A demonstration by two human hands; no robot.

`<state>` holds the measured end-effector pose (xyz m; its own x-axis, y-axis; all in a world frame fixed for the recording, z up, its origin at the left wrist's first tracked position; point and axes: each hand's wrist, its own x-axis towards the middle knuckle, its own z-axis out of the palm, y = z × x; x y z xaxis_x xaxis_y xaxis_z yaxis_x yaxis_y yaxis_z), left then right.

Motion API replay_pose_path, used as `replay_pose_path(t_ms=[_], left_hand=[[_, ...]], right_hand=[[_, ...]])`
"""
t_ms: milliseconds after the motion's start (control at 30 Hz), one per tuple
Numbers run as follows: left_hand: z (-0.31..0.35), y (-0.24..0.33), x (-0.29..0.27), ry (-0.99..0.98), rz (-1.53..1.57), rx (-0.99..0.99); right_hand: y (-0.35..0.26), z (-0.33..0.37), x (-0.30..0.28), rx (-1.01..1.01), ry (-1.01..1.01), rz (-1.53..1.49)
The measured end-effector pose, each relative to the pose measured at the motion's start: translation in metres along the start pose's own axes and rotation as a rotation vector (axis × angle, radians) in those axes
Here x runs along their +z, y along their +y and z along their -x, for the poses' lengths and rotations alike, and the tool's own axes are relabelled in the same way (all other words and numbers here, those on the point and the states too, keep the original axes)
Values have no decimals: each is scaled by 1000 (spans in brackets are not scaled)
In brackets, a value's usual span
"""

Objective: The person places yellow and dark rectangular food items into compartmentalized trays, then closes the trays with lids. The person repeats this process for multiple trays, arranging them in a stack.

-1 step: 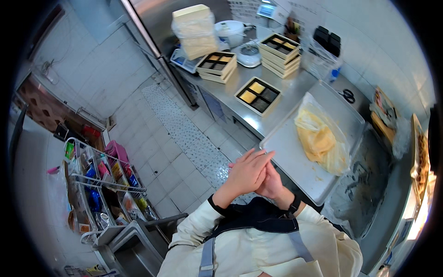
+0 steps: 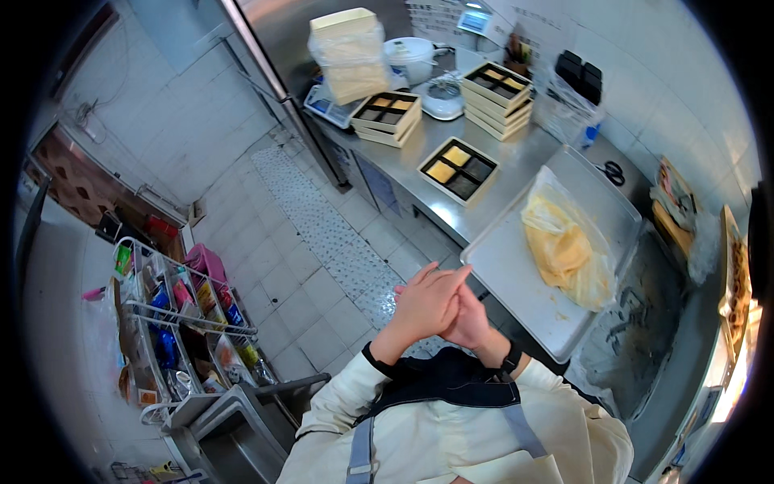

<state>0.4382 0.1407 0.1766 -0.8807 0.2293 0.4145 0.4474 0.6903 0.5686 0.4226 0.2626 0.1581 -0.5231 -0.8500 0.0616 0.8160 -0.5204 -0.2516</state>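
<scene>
My left hand (image 2: pixel 421 308) lies across my right hand (image 2: pixel 469 324), palms pressed together, in front of my apron. Both are closed over each other, and whatever may be between them is hidden. To their right, a metal tray (image 2: pixel 504 270) holds a lump of yellow dough-like mass (image 2: pixel 558 246) in an opened clear plastic bag (image 2: pixel 595 282). Beyond the tray's left corner is a cream box (image 2: pixel 482 192) with a black four-part insert. Its two left compartments hold yellow pieces; the other two look dark.
Stacked cream boxes (image 2: pixel 498 123) and a shorter stack (image 2: pixel 379 135) stand farther back on the steel counter (image 2: pixel 439 211). Behind are a white pot (image 2: pixel 409 55) and a kitchen scale (image 2: pixel 443 103). Black scissors (image 2: pixel 613 172) lie beyond the tray. A wire rack (image 2: pixel 189 327) stands left.
The view has shifted slightly, so the counter items sit a little farther right and lower. My hands stay pressed together, turned slightly against each other.
</scene>
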Motion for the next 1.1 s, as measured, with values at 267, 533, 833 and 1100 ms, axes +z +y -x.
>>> replay_pose_path(t_ms=[267, 533, 833, 1100], left_hand=[[59, -73, -36, 218, -375, 85], [14, -170, -65, -8, 40, -66], [30, -347, -248, 205, -215, -724], [41, -440, -304, 575, 175, -812]], right_hand=[[58, -67, -43, -48, 113, 791], [7, -154, -66, 169, 252, 1143], [-48, -348, -67, 42, 16, 987], [-131, -436, -82, -640, 274, 1071]])
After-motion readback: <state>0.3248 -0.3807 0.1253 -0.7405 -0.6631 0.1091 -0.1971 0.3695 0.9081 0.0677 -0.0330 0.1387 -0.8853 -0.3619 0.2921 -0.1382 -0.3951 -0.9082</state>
